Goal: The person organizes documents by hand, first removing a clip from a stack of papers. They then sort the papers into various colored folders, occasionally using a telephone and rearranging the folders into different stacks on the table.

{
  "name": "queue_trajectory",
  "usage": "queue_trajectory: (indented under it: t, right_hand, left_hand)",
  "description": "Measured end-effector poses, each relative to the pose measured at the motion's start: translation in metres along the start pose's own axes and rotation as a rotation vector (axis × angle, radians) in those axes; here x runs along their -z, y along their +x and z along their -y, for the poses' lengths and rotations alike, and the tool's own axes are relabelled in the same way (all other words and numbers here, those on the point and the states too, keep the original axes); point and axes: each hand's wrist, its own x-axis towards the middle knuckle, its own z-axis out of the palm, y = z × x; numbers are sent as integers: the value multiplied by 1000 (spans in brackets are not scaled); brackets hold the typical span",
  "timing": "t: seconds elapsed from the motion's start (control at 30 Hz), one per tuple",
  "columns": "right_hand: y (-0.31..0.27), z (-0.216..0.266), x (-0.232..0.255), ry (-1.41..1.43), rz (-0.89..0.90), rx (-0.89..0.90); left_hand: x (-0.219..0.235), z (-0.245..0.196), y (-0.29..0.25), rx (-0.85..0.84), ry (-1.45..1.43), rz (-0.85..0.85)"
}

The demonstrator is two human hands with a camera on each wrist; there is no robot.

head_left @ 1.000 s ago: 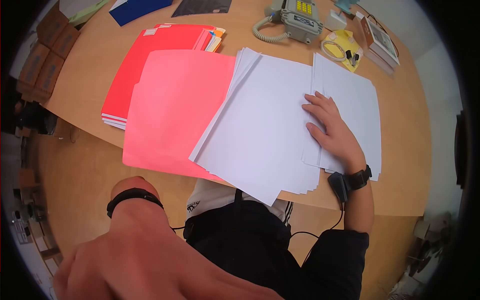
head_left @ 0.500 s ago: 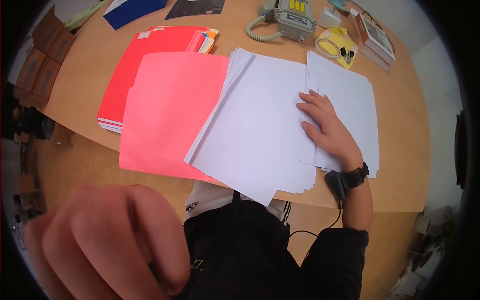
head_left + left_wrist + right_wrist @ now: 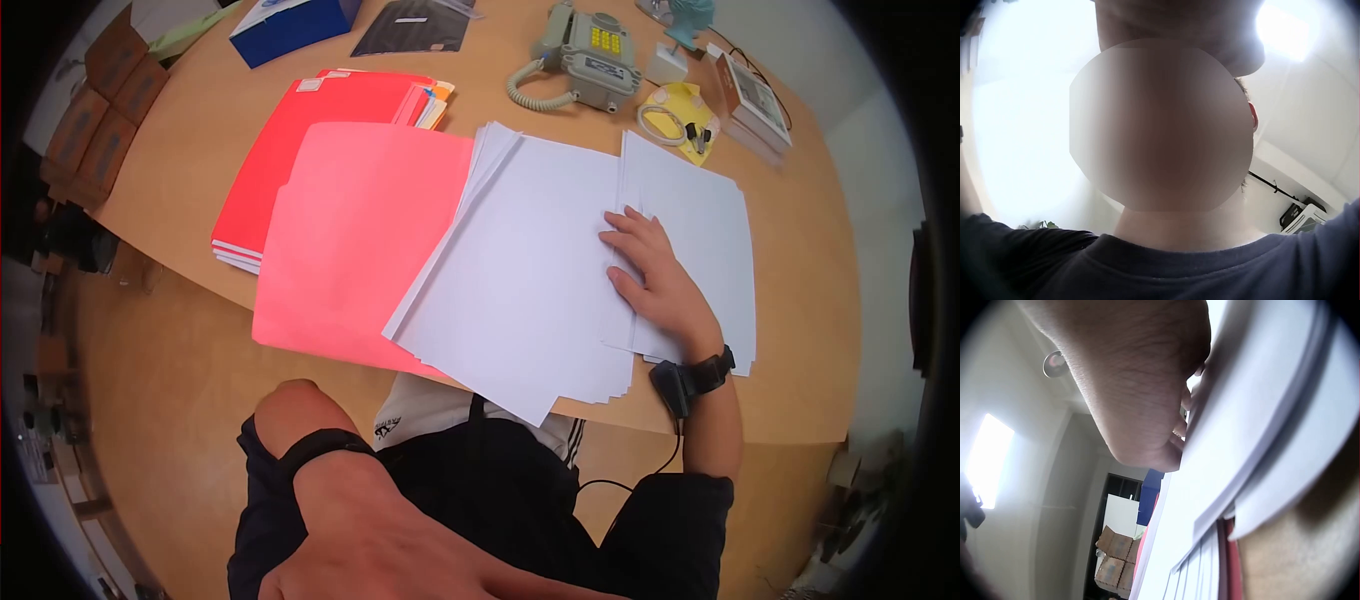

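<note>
My right hand (image 3: 658, 285) rests on white paper sheets, fingers spread loosely across the seam between the left stack (image 3: 525, 270) and the right stack (image 3: 715, 230). In the right wrist view, the palm side (image 3: 1141, 381) lies against the sheets. My left hand (image 3: 385, 555) is raised close to the head camera, off the table, its back showing and its fingers cut off by the lower edge. The left wrist view has part of that hand (image 3: 1179, 25) in front of the person's head. A pink folder (image 3: 350, 240) lies partly under the left stack.
Red folders (image 3: 280, 150) are piled behind the pink one on the wooden table (image 3: 800, 300). Farther back are a blue box (image 3: 295, 30), a dark sleeve (image 3: 415, 28), a grey telephone (image 3: 595, 60), a yellow item with keys (image 3: 680, 115), and books (image 3: 755, 105).
My left hand lifted with curled fingers in front of the camera, then turned and dropped lower, its wristband showing again. The right hand stays on the sheets. The head view tilted slightly.
</note>
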Motion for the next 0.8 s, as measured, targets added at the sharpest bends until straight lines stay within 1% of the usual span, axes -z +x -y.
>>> queue_trajectory:
  t: [0.03, 0.07, 0.13, 0.17, 0.23, 0.27, 0.3, 0.33, 0.37, 0.4, 0.43, 0.5, 0.57, 0.6, 0.63, 0.7, 0.8]
  right_hand:
    - [0, 1, 0, 0, 5, 1]
    - [1, 1, 0, 2, 11, 4]
    - [0, 1, 0, -4, 3, 8]
    - [0, 1, 0, -7, 2, 16]
    - [1, 2, 0, -6, -2, 17]
    - [0, 2, 1, -6, -1, 20]
    - [0, 2, 1, -9, -1, 16]
    - [0, 2, 1, -8, 1, 15]
    - [0, 2, 0, -7, 3, 17]
    - [1, 1, 0, -7, 3, 20]
    - [0, 1, 0, -16, 4, 12]
    - [2, 2, -1, -23, 4, 18]
    - [1, 2, -1, -24, 3, 4]
    - [1, 2, -1, -19, 10, 12]
    - [0, 3, -1, -12, -4, 10]
    - [1, 2, -1, 5, -1, 18]
    - [1, 0, -4, 3, -22, 25]
  left_hand:
    - [-1, -4, 0, 38, -8, -30]
    - [6, -5, 0, 39, -8, -20]
    - [26, -9, 9, -6, 21, 196]
    - [19, -7, 10, -3, 21, 200]
    - [1, -3, 16, -236, 202, -155]
    - [21, -22, 13, -86, 117, 37]
    - [23, -30, -13, -87, 113, 39]
    - [20, -32, -51, -227, 86, 74]
    - [19, -31, -67, -367, 62, 108]
    - [24, -13, -27, -384, 157, -33]
    - [35, -15, -21, -386, 163, -34]
    - [59, -8, -25, -189, 95, -15]
    - [77, 64, -9, -490, 139, 120]
    - [60, 80, -5, -456, 213, 45]
    - [43, 87, -6, -419, 285, -35]
    - [16, 63, 8, -224, 121, -151]
    - [13, 64, 1, -252, 132, -203]
